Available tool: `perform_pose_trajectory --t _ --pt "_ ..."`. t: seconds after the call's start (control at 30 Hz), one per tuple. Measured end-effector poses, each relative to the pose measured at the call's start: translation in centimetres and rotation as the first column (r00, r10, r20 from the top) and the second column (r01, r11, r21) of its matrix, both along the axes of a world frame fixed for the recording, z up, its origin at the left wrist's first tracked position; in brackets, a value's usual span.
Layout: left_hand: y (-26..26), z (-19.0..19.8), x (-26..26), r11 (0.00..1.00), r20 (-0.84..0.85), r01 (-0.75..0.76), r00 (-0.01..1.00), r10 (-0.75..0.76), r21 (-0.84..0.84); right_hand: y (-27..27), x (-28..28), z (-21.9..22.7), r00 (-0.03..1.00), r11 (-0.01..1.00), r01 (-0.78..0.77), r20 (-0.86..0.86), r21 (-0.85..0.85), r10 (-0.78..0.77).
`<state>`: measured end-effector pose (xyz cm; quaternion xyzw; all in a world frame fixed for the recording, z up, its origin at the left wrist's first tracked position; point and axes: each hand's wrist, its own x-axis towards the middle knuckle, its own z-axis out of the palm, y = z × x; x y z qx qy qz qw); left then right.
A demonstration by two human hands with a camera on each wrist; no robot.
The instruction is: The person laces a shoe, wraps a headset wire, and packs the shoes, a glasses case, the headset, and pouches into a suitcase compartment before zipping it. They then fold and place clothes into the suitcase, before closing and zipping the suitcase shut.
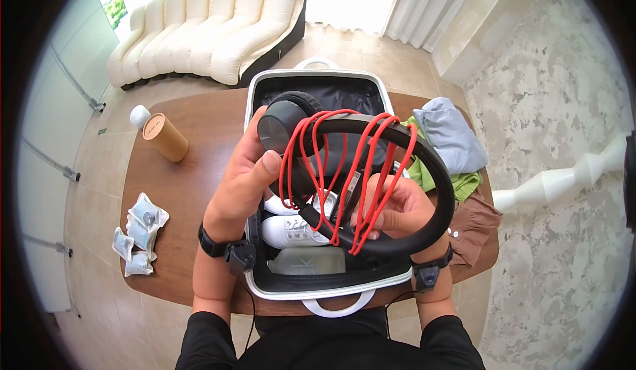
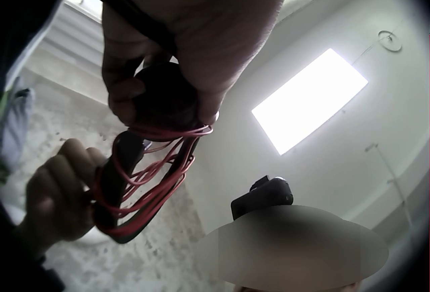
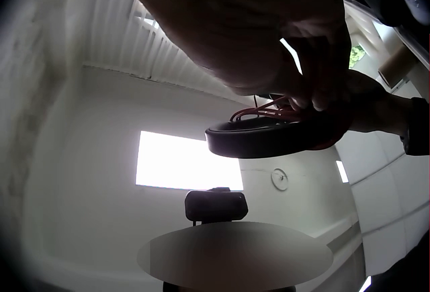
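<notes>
Black over-ear headphones (image 1: 442,178), wound with several loops of red cable (image 2: 151,215), are held above an open suitcase (image 1: 358,293). My left hand (image 1: 240,188) grips one ear cup (image 1: 275,128), with the thumb at its near side. At the lower part of the loops, my right hand (image 1: 405,206) pinches the red cable, thumb against fingers, inside the ring of the headband. The right wrist view shows those fingertips at the cable, just over the dark headband (image 3: 262,139). White lace-up shoes (image 1: 288,231) and a translucent pouch (image 1: 308,262) lie in the suitcase below.
On the wooden table (image 1: 199,237), a brown cylinder (image 1: 171,138) and a white rounded item (image 1: 140,116) stand left. Small clear packets (image 1: 142,227) lie nearer. Folded blue (image 1: 450,135), green (image 1: 464,186) and brown clothes (image 1: 474,227) are at right. A cream sofa (image 1: 205,32) stands behind.
</notes>
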<state>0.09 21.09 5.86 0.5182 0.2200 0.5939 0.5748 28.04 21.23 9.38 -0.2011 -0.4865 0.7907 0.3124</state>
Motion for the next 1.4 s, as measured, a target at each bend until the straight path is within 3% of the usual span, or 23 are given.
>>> perform_pose_trajectory --t 0.17,0.3,0.37,0.43,0.67,0.8,1.0,1.13,1.2,1.27,1.4 --pt "-0.1 1.0 -0.2 1.0 -0.056 -0.023 0.998 0.023 0.003 -0.5 -0.8 0.1 0.99 0.991 0.132 -0.064 0.039 -0.129" --pt "-0.1 1.1 -0.1 0.998 -0.092 -0.06 0.994 0.06 0.005 -0.5 -0.3 1.0 0.986 0.993 0.113 0.119 0.039 -0.117" --pt "-0.1 1.0 -0.2 0.999 -0.066 -0.043 0.997 0.043 0.003 0.0 0.1 0.1 0.989 0.992 0.088 0.109 0.089 -0.098" --pt "0.0 1.2 0.1 0.998 -0.055 -0.067 0.996 0.067 0.004 0.2 0.2 -0.5 0.991 0.982 0.13 -0.026 0.134 -0.128" --pt "0.1 1.3 0.0 0.994 -0.047 -0.103 0.993 0.104 0.024 0.0 -0.5 0.2 0.969 0.964 0.228 0.065 0.134 -0.238" --pt "0.2 1.5 -0.1 0.995 -0.045 -0.094 0.995 0.093 -0.019 0.3 -0.2 -0.8 0.966 0.959 0.253 0.016 0.126 -0.257" --pt "0.3 0.5 0.0 0.998 -0.025 -0.052 0.998 0.051 -0.046 0.8 0.2 -0.9 0.988 0.996 -0.076 -0.141 -0.051 0.068" --pt "0.3 0.2 -0.2 0.998 -0.045 -0.018 0.999 0.015 -0.056 0.3 -0.7 -1.0 0.994 0.999 0.022 -0.105 -0.046 -0.027" --pt "0.3 -0.1 -0.5 0.999 -0.039 -0.02 0.999 0.018 -0.041 0.2 -0.8 -0.7 0.984 0.994 -0.072 -0.168 -0.085 0.057" --pt "0.6 -1.5 -1.7 0.986 -0.047 0.052 0.997 -0.06 -0.156 0.1 -0.8 -0.6 0.982 0.993 -0.074 -0.179 -0.095 0.056" --pt "0.3 0.5 0.2 0.998 0.0 0.01 1.0 -0.01 -0.06 0.3 -0.5 -0.8 0.979 0.992 -0.083 -0.196 -0.097 0.063"
